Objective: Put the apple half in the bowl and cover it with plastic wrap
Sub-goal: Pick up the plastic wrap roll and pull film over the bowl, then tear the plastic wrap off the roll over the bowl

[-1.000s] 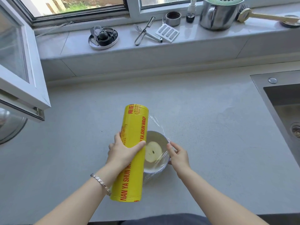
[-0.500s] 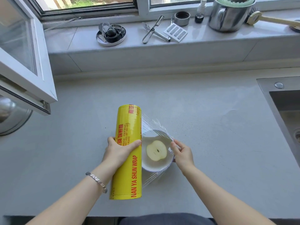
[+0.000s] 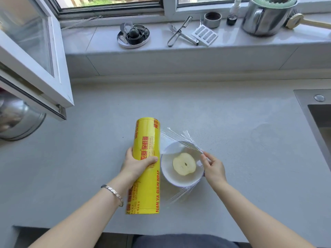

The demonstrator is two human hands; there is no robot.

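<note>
- While the left hand (image 3: 136, 163) grips the yellow plastic wrap roll (image 3: 146, 136) at mid-length, its thumb lies across the top face and its fingers curl round the far-left side.
- Right hand (image 3: 214, 169): thumb and forefinger pinch the free edge of the film (image 3: 179, 138) at the bowl's right rim. Other fingers are loosely bent and hold nothing else.
- The film runs from the roll's right side across the top of the bowl to the pinch. Its far edge is bunched into strands, and its near edge is bunched and trails down toward the counter. How much of the rim it seals, cannot tell.
- Bowl (image 3: 165, 174): white, upright on the counter, just right of the roll and between the two hands.
- Apple half (image 3: 184, 163): inside the bowl, cut face up, core visible, roughly centred.
- The roll points away from the person. Whether it rests on the counter, cannot tell.
- Bracelet (image 3: 112, 193) on the left wrist.
- Counter (image 3: 232, 104): grey, with a steel sink (image 3: 318, 122) at the right edge.
- Windowsill behind: round tray of small parts (image 3: 133, 35), peeler (image 3: 177, 33), white grater piece (image 3: 204, 35), small tin (image 3: 212, 19), steel pot (image 3: 265, 18).
- Open window sash (image 3: 35, 68) at left, above a shiny metal vessel (image 3: 18, 120).
</note>
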